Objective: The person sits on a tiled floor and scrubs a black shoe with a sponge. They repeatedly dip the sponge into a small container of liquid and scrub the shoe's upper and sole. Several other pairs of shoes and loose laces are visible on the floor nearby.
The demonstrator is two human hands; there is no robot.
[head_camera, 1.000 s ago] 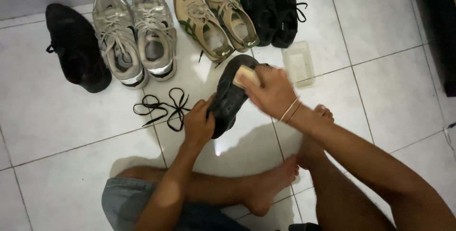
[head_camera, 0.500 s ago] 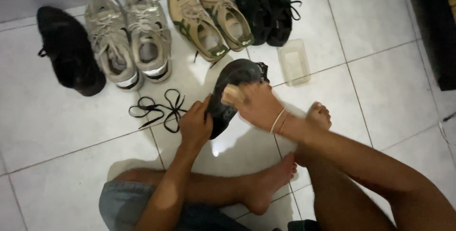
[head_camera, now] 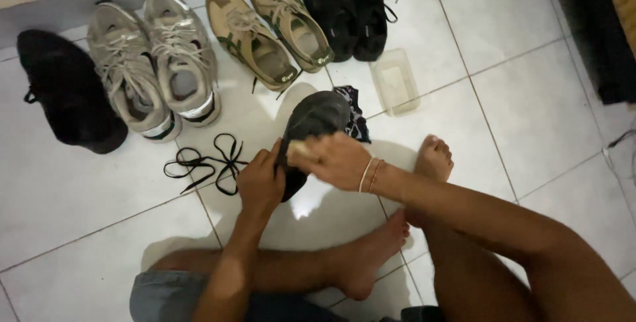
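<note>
I see my left hand [head_camera: 260, 183] gripping the dark shoe [head_camera: 311, 126] while my right hand [head_camera: 334, 160] presses a pale brush [head_camera: 299, 150] on it

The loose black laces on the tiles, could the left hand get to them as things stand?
Probably yes. The laces lie bare on the floor just beside the left hand, with nothing between them. But that hand's grip is on the black shoe that the right hand scrubs, so it would have to let go first.

A home, likely by an entrance: white tiled floor [head_camera: 530, 97], pairs of worn shoes [head_camera: 152, 70] lined along its far edge, a person sitting barefoot.
</note>
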